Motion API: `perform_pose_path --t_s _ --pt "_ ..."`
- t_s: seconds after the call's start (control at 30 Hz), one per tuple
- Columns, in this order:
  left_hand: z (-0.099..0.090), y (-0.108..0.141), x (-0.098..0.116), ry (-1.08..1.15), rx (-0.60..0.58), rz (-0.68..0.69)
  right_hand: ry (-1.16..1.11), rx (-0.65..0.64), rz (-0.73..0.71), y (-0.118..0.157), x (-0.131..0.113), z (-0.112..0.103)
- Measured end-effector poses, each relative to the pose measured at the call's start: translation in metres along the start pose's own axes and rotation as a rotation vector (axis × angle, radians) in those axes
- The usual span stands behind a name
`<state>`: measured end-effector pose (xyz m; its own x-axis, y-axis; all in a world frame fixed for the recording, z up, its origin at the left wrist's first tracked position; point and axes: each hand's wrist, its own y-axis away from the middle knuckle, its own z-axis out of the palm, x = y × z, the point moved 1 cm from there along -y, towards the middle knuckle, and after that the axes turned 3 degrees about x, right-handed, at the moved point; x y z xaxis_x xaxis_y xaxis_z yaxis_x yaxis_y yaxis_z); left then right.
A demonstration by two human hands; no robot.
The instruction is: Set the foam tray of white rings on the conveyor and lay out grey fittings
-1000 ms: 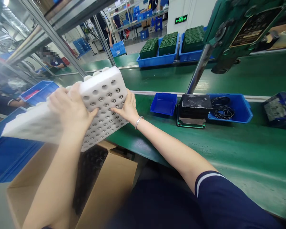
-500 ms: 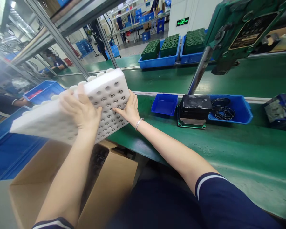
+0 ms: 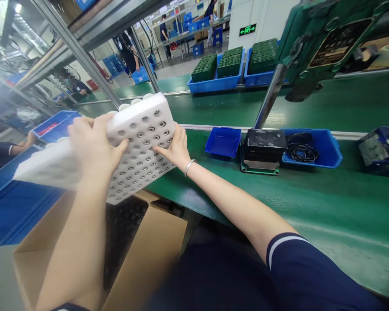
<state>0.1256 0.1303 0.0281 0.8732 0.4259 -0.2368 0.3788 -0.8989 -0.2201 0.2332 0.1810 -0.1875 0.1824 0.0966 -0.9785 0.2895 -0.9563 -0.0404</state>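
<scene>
A white foam tray [image 3: 139,149] with rows of round holes is held up and tilted above the left part of the green bench. Metal-looking rings show in many of its holes, and rounded white tops stick up along its upper edge. My right hand [image 3: 176,149] grips its right edge, thumb on the holed face. Around its upper left part is my left hand [image 3: 95,144], blurred, with the thumb against the holed face. Below the tray, an open cardboard box [image 3: 152,242] holds dark items I cannot make out.
On the green bench [image 3: 311,194] are a small blue bin [image 3: 223,141], a black block [image 3: 266,144] under a green press [image 3: 327,43], and a blue bin with black cords [image 3: 303,152]. Blue crates [image 3: 214,84] hold green boards behind. A co-worker's arm [image 3: 19,147] is at left.
My left hand has slid left along the tray, uncovering more holes. The tray and my right hand look nearly unmoved. A person in the background has shifted beside a blue bin.
</scene>
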Motion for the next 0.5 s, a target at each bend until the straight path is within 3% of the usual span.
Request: perform_pose_path --t_s 0.2,0.33,0.5 --pt "0.012 -0.003 0.012 -0.044 0.022 -0.099 -0.004 0.026 -0.011 0.000 -0.002 -0.001" --pt "0.009 -0.001 0.018 -0.049 -0.021 -0.138 -0.004 0.026 -0.020 -0.001 -0.001 -0.001" --pt "0.003 0.006 0.022 -0.081 -0.028 0.012 0.020 0.010 -0.032 -0.001 0.001 0.000"
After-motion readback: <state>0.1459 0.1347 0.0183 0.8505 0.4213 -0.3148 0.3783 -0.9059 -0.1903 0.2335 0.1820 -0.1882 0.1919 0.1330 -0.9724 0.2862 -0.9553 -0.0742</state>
